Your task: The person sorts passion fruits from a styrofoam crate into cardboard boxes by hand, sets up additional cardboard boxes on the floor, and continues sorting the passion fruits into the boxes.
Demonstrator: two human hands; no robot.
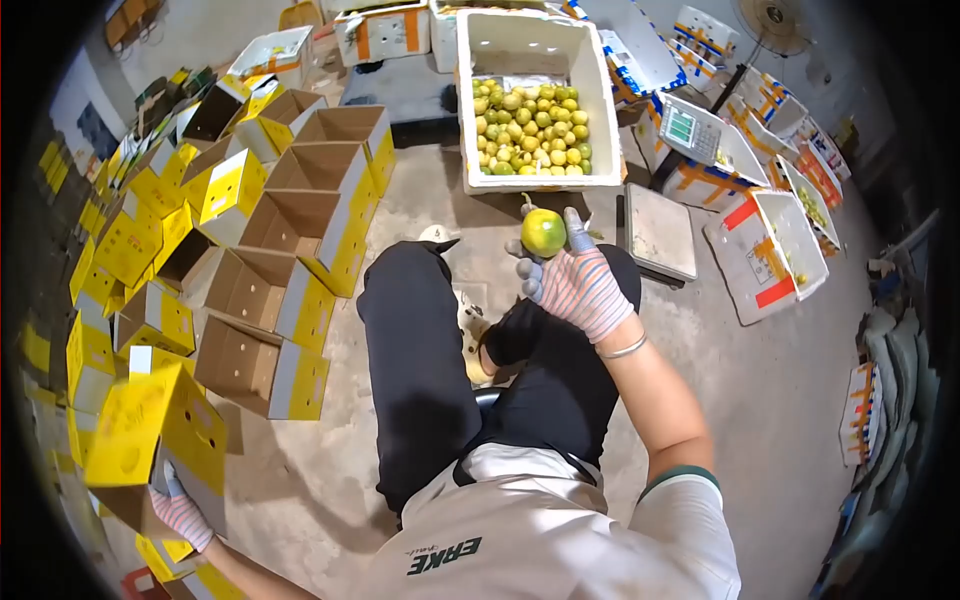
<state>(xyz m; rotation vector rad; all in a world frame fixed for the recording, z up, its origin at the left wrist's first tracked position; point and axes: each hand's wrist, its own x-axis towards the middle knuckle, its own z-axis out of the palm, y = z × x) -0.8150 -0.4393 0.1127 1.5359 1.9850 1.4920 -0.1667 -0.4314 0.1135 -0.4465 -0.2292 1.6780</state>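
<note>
In my right hand [572,275], a round yellow-green fruit [544,233] that looks like a passion fruit rests with its stem pointing up and away from me. The fingers curve around it. My left hand [183,508], at the lower left, grips the edge of a yellow cardboard box [150,440], which is tilted. Part of that hand's grip is hidden by the box wall. Both hands wear striped gloves with grey fingertips. Beyond the right hand stands a white foam box [540,183] holding many similar fruits [530,125].
A row of open cardboard boxes [262,285] stands on the floor to my left, with more yellow boxes piled behind. A weighing scale [660,230] with a display [690,128] is at the right. Foam boxes [765,255] with orange and red tape stand farther right, near a fan [775,22].
</note>
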